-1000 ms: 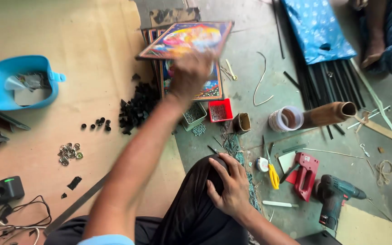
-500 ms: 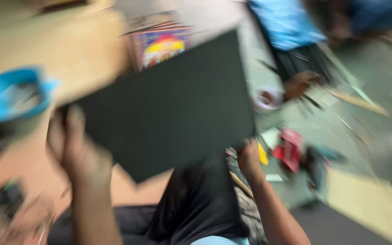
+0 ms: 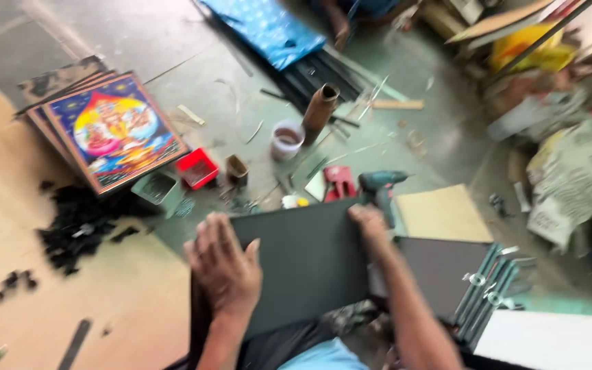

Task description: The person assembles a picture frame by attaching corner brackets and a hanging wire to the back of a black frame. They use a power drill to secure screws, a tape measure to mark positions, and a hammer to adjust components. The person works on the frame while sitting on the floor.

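Far left: stack of framed pics [image 3: 114, 130], colourful 1 on top, now lying on the floor, no longer lifted as 1 s ago. Left hand [image 3: 224, 267] lies flat w/ fingers spread on the dark board [image 3: 303, 257], which 0.5 s ago was tilted up mid-swing and now rests low across the lap. Right hand [image 3: 368, 223] curls over the board's far right corner, beside the teal drill [image 3: 381, 185].

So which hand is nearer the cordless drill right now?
The right hand. It grips the far right edge of the dark board, just beside the cordless drill. The left hand lies on the board's left side, farther away.
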